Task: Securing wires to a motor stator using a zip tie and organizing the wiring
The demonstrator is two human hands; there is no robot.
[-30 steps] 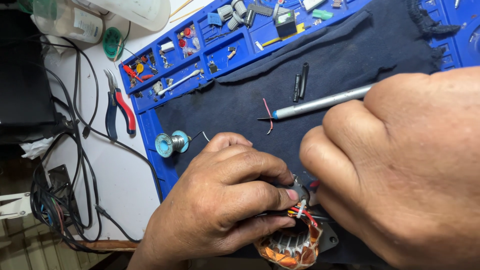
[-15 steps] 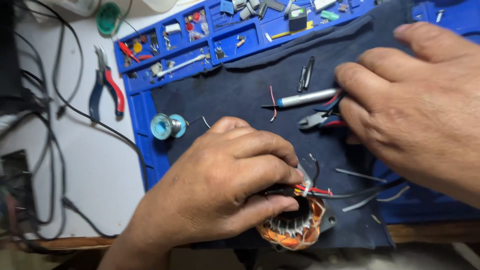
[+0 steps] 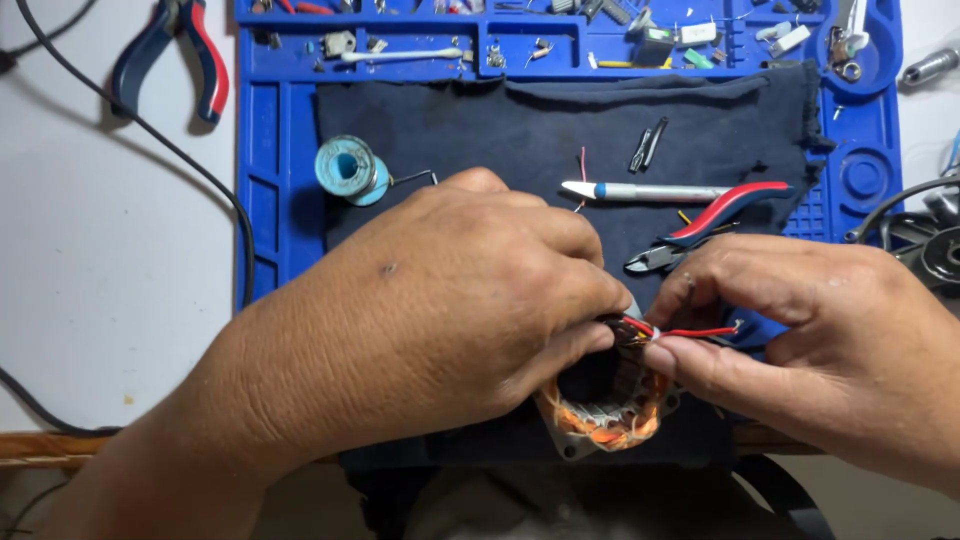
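Left hand [image 3: 450, 310] clamped over a wound motor stator [image 3: 605, 415] at the near edge of the dark cloth [image 3: 500, 130] on the worktop. Right hand [image 3: 800, 330] pinching the stator's red lead wires [image 3: 690, 331] between thumb and fingertips. Apparently lead-dressing stage; next probably calling for steady tension on the wires, red-handled cutters [image 3: 700, 225] lying just beyond.

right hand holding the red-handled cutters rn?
No. The red-handled cutters lie on the dark cloth, while the right hand pinches the red wires at the motor stator.
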